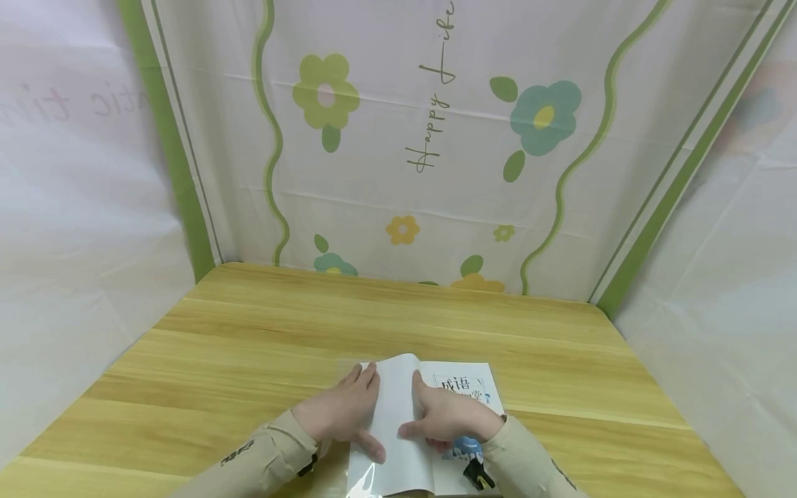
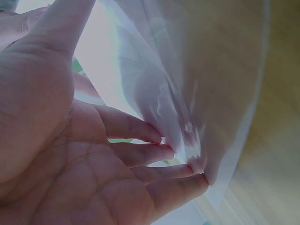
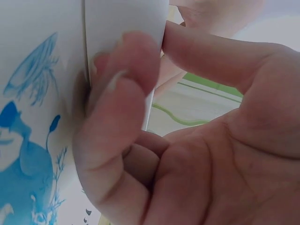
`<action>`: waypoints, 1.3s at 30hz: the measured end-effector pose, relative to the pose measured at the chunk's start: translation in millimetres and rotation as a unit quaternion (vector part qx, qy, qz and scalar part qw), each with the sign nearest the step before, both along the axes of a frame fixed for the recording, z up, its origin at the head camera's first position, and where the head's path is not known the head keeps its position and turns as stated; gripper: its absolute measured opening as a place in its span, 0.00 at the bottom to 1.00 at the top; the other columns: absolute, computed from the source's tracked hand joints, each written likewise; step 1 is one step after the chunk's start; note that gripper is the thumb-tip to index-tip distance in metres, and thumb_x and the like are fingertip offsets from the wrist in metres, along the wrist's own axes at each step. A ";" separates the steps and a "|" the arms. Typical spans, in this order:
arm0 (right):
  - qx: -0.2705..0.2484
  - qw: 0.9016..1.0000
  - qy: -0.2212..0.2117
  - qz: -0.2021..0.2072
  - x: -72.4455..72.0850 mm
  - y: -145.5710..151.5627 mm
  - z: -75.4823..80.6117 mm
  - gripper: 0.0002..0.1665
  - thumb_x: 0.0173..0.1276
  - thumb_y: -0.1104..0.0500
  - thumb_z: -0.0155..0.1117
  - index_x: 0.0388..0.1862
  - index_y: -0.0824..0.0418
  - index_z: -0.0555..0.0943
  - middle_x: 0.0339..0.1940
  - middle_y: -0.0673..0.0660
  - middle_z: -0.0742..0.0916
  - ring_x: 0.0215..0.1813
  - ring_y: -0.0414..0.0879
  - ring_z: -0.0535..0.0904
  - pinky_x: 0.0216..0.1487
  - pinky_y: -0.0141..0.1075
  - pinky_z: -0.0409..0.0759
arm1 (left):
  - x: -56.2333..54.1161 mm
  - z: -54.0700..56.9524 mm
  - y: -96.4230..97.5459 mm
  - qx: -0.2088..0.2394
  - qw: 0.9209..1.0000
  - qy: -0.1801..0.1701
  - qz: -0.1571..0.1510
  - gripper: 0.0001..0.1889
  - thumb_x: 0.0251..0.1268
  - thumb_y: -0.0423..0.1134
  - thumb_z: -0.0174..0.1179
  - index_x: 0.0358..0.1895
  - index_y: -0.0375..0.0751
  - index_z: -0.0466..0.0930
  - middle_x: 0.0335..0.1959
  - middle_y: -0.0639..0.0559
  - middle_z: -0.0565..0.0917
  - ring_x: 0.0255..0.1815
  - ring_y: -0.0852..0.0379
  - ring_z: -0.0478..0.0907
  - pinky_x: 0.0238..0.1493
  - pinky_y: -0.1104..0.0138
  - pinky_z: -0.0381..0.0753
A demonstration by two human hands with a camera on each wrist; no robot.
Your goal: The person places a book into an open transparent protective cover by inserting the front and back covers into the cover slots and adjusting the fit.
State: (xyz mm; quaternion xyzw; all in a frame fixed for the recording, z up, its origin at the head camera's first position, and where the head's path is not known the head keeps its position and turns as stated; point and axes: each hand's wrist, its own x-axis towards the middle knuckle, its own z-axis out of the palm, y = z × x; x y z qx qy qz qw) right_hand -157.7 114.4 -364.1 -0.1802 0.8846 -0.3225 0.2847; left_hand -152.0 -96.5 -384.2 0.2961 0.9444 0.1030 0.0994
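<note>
In the head view, a white book (image 1: 486,373) with dark Chinese lettering and a blue picture lies near the front of the table. A blank white sheet (image 1: 395,387) bulges up along its left side, with shiny clear plastic film (image 1: 361,477) around that edge. My left hand (image 1: 349,408) rests across the film and the sheet's left side, its fingertips against the film (image 2: 225,108) in the left wrist view. My right hand (image 1: 451,415) holds the bulging sheet (image 3: 126,18), thumb at its edge and curled fingers against its face. The blue drawing (image 3: 28,173) shows beside those fingers.
The wood-grain table (image 1: 349,311) reaches back to a white curtain (image 1: 398,194) printed with flowers and lettering. More white cloth (image 1: 75,242) hangs along both sides. A small black device (image 1: 478,476) shows by the right wrist, over the book.
</note>
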 end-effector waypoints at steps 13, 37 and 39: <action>-0.006 1.000 0.009 -0.003 2.4 -1.2 0.6 0.62 0.63 0.54 0.72 0.77 0.74 0.39 0.13 0.56 0.78 0.11 0.43 0.69 0.13 0.38 0.75 | 0.6 0.7 -0.8 0.000 1.000 0.003 -0.001 0.68 0.36 0.70 0.72 0.69 0.16 0.56 0.70 0.22 0.57 0.70 0.25 0.55 0.70 0.47 0.60; 0.016 1.000 -0.006 0.011 1.6 0.2 3.5 0.61 0.65 0.51 0.70 0.78 0.73 0.40 0.12 0.55 0.77 0.10 0.43 0.68 0.13 0.36 0.72 | 3.3 3.3 2.0 0.005 1.000 -0.010 0.012 0.67 0.36 0.70 0.72 0.69 0.16 0.55 0.71 0.23 0.57 0.70 0.25 0.54 0.70 0.46 0.59; 0.014 1.000 -0.004 0.011 1.7 -0.1 3.7 0.61 0.65 0.52 0.70 0.78 0.73 0.40 0.12 0.55 0.77 0.10 0.43 0.68 0.13 0.36 0.72 | 4.0 4.0 2.0 0.005 1.000 -0.007 0.012 0.67 0.36 0.70 0.72 0.69 0.16 0.56 0.70 0.23 0.57 0.70 0.25 0.54 0.70 0.46 0.59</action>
